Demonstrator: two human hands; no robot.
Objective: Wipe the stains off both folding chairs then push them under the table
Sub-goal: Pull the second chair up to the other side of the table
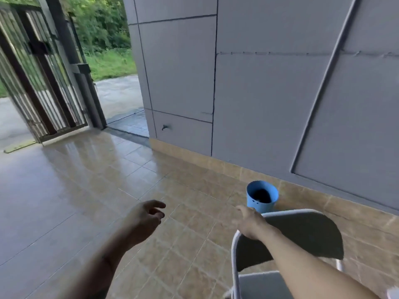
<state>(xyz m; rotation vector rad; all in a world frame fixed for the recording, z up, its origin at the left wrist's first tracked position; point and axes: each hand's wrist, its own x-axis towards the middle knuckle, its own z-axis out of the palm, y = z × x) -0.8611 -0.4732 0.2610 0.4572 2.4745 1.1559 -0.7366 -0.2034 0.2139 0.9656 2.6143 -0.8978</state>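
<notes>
- The right forearm crosses the lower right of the view, nearest the camera, and leads to the right hand (250, 223), which is clasped over the top left corner of the folding chair (302, 236) backrest; that corner is a natural handle for steering or dragging the chair, which is probably why it is gripped there
- The chair stands unfolded at the lower right, its dark backrest toward the person and part of the grey seat showing below it; whether it is stained cannot be told from here
- The left hand (146, 219) hangs free over the tiled floor (64, 190), fingers loosely curled and grasping nothing, likely kept out for balance or ready to take the frame
- A blue bucket (262, 196) sits on the floor just beyond the chair, close to the grey wall (269, 93), plausibly kept within reach for wetting a cloth; no cloth is visible in either hand
- Neither the second chair nor the table shows, so the push under the table looks some way off
- An open gate (43, 83) stands far left, well apart from the work
</notes>
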